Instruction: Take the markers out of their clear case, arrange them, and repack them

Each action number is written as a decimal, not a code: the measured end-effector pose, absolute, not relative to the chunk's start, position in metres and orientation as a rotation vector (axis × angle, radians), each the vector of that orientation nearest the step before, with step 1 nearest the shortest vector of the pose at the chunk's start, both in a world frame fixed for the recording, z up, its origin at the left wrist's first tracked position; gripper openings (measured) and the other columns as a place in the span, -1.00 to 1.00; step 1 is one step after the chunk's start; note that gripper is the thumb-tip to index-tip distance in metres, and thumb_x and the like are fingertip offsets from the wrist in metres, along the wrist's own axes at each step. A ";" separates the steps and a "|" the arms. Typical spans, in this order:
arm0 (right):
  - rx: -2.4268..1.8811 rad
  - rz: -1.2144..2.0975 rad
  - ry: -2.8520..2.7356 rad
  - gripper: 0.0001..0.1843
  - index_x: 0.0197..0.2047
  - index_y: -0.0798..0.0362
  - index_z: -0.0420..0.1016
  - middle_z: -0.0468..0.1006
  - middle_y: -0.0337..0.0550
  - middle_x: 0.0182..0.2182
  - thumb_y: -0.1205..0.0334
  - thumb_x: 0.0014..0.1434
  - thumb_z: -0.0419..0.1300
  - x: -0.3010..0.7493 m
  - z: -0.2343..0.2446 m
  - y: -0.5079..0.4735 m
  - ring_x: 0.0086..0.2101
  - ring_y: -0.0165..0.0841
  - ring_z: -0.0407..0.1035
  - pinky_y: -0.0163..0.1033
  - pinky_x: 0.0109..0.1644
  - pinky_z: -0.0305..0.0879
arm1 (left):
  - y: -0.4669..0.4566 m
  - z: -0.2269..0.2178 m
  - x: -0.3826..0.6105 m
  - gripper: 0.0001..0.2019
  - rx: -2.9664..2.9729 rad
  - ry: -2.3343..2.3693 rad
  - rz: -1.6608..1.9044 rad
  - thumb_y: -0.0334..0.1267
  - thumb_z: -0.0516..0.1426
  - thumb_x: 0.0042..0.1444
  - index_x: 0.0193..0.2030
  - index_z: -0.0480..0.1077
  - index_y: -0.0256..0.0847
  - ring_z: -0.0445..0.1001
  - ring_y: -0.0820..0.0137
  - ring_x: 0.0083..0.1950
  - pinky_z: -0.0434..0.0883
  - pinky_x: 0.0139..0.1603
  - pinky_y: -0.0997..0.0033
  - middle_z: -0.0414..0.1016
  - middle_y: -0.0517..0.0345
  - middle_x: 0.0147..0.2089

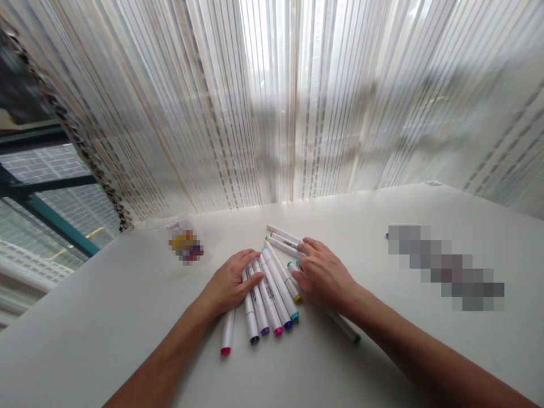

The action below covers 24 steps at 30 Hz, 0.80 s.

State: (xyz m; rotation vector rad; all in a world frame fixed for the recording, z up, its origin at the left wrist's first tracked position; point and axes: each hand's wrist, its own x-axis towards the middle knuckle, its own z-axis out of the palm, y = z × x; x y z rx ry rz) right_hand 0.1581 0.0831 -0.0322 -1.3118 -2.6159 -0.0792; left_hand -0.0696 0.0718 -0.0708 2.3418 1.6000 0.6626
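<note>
Several white marker pens (272, 289) with coloured end caps lie side by side on a white table (106, 317). My left hand (232, 281) rests flat on the left ones, fingers stretched over the barrels. My right hand (323, 276) lies on the right ones, fingers spread and slightly curled. A red-capped marker (228, 334) sticks out below my left hand. From under my right wrist a green-capped marker (346, 328) pokes out. A few more markers (284, 238) lie just beyond the fingertips.
A clear plastic packet (185, 241) with a blurred coloured label lies at the back left of the table. A blurred-out patch (446, 266) covers something on the right. Striped sheer curtains (272, 102) hang behind the table, with a window (42, 187) at the left.
</note>
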 end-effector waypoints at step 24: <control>-1.054 0.150 -2.847 -0.85 -0.33 0.10 0.46 0.42 -0.06 -0.32 0.40 0.11 0.07 0.163 -0.015 0.065 -0.29 -0.27 0.29 -0.25 -0.27 0.15 | 0.067 -0.064 -0.059 -0.56 2.434 1.574 0.640 -0.06 0.01 0.18 0.13 0.30 -0.24 0.24 0.14 0.22 0.13 0.26 -0.05 0.29 -0.13 0.20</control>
